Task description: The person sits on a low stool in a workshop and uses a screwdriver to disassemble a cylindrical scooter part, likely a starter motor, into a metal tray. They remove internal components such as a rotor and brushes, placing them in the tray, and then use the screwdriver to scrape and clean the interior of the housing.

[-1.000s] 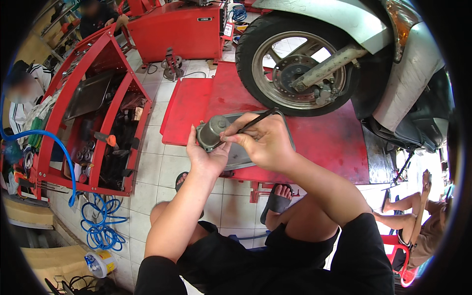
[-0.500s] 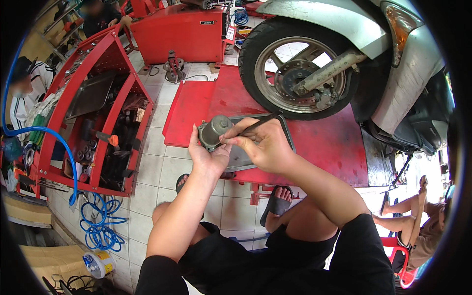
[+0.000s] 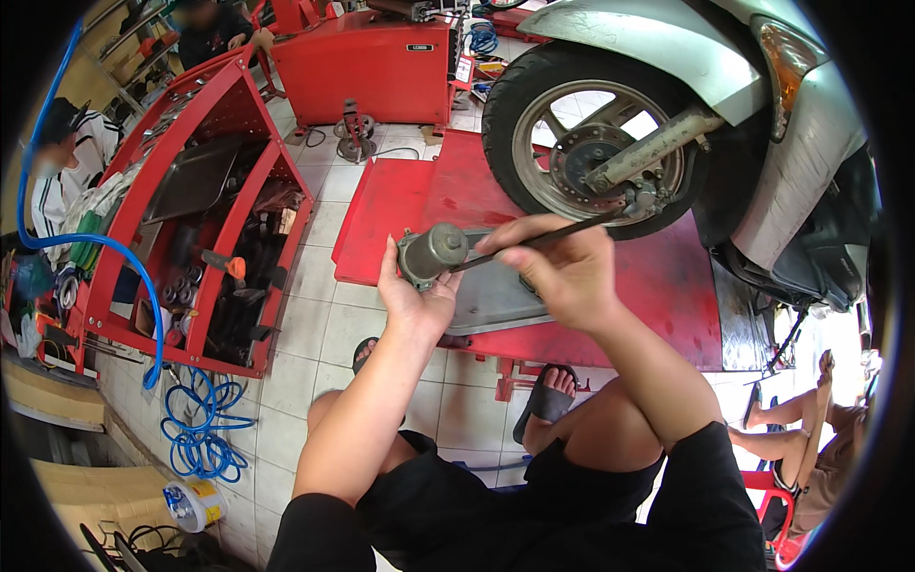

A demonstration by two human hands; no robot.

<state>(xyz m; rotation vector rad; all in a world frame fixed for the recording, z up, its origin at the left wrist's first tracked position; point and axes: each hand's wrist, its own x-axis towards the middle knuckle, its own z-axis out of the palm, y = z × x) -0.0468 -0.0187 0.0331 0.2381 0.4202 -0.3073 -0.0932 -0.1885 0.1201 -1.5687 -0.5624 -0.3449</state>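
Note:
A grey metal motor [image 3: 434, 252], a short cylinder with a domed end and a flange that looks like a small starter motor, rests in the palm of my left hand [image 3: 416, 303]. The left fingers curl round its underside. My right hand [image 3: 569, 271] pinches a long, thin, dark rod-like tool [image 3: 572, 230] to the right of the motor. One end of this tool points at the motor's right side; whether it touches cannot be made out. Below both hands sits a grey metal tray [image 3: 498, 313], partly hidden by them.
The tray lies on a red lift platform [image 3: 648, 305], beside the front wheel [image 3: 596, 143] of a silver scooter. At left stands a red tool rack [image 3: 181, 296] near a coiled blue hose [image 3: 202, 429]. Other people are at the left, back and right edges.
My right hand has drawn back to the right, away from the motor, and more of the tool shows. My left hand still cradles the motor. The whole view has shifted slightly.

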